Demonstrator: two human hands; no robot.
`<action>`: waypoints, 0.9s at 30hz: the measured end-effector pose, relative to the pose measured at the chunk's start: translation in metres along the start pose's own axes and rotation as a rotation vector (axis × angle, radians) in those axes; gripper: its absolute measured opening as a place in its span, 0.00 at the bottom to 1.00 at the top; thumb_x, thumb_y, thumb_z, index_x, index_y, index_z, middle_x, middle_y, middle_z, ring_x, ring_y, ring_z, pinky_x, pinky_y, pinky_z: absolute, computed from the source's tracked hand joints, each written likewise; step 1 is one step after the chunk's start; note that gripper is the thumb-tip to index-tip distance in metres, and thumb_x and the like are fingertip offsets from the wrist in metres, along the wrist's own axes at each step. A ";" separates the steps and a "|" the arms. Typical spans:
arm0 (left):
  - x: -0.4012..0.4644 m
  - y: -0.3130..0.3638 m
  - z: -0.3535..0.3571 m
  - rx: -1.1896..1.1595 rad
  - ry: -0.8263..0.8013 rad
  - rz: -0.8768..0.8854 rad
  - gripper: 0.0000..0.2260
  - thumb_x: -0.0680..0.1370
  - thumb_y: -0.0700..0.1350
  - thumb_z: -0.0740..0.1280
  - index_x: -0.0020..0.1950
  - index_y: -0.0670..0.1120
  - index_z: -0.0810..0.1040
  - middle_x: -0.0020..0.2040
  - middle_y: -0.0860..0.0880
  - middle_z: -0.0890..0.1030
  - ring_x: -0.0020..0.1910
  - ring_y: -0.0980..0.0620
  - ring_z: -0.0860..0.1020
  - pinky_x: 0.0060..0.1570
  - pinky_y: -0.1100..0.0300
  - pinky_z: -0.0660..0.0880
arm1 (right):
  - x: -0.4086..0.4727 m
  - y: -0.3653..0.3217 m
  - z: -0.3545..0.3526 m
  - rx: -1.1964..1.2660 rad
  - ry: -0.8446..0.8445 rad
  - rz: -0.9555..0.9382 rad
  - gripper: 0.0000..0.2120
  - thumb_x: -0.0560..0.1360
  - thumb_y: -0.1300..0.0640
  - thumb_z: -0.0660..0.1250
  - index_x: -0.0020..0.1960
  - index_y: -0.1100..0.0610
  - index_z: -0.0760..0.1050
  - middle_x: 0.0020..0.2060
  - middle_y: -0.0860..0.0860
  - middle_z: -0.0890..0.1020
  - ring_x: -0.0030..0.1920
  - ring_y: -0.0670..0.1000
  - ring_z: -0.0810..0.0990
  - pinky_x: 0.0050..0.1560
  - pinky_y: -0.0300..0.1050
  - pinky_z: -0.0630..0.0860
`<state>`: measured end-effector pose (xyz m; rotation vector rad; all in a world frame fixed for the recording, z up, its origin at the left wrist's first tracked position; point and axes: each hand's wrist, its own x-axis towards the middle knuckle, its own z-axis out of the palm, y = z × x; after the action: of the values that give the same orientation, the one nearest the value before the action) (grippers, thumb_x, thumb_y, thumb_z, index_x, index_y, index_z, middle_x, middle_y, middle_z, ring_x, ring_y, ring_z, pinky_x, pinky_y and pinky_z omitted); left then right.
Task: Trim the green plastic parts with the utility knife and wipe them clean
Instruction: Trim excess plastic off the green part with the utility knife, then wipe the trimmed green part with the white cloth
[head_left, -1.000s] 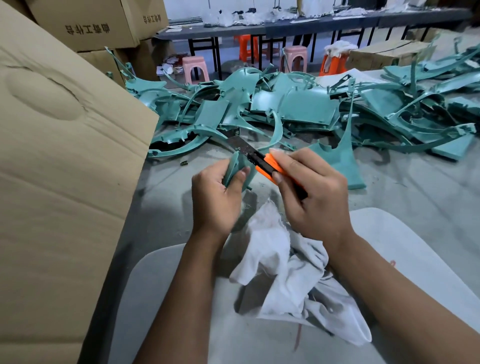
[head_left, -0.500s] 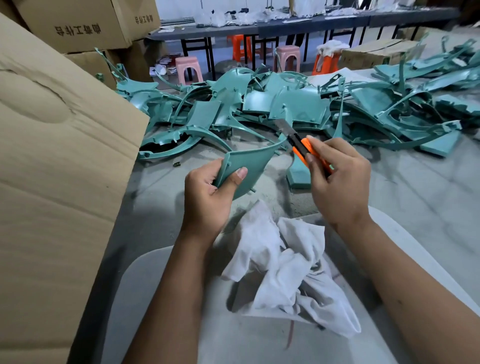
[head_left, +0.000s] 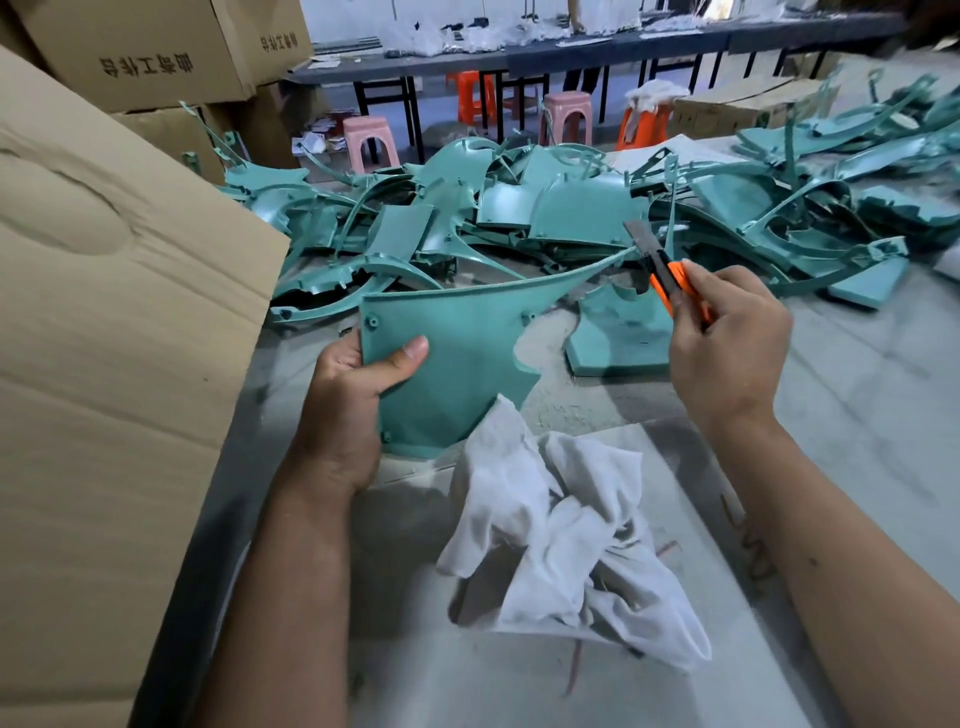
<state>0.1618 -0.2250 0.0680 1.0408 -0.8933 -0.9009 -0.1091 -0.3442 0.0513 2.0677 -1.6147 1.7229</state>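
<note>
One white rag (head_left: 566, 525) crumpled nearest me on tabletop (head_left: 857, 415). Above it, green panel (head_left: 457, 358), flat, tapering to thin curved tip; I see left hand (head_left: 348, 405) clamping its left edge, thumb on face. Right hand (head_left: 727, 338) wrapped round utility knife (head_left: 670, 280), blade at tip. My other left fingers hidden behind panel. Green parts pile (head_left: 545, 218) beyond.

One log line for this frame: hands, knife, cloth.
left hand: grips green panel | right hand: holds knife, blade at panel's tip | cloth: on table, untouched
</note>
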 end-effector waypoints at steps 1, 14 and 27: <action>0.001 0.002 -0.002 -0.017 0.042 -0.022 0.09 0.71 0.43 0.71 0.50 0.48 0.88 0.50 0.45 0.87 0.46 0.47 0.86 0.41 0.58 0.81 | 0.000 0.002 -0.001 -0.061 -0.022 0.029 0.13 0.81 0.58 0.68 0.64 0.57 0.83 0.43 0.52 0.80 0.40 0.52 0.75 0.41 0.43 0.67; 0.013 -0.002 -0.014 -0.216 0.400 -0.346 0.11 0.77 0.44 0.68 0.57 0.45 0.84 0.49 0.45 0.87 0.50 0.41 0.86 0.54 0.43 0.81 | -0.024 -0.037 0.011 -0.182 -0.474 -0.195 0.15 0.75 0.46 0.76 0.58 0.53 0.85 0.49 0.52 0.82 0.54 0.60 0.77 0.50 0.53 0.76; 0.016 -0.003 -0.013 -0.141 0.477 -0.377 0.15 0.75 0.44 0.71 0.61 0.44 0.83 0.53 0.44 0.86 0.54 0.39 0.84 0.57 0.40 0.80 | -0.039 -0.078 -0.006 0.514 -1.639 -0.421 0.26 0.66 0.51 0.84 0.61 0.53 0.81 0.57 0.47 0.82 0.59 0.51 0.81 0.60 0.55 0.77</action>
<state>0.1788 -0.2368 0.0645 1.2526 -0.2340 -0.9518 -0.0552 -0.2774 0.0692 3.9804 -0.3621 -0.0391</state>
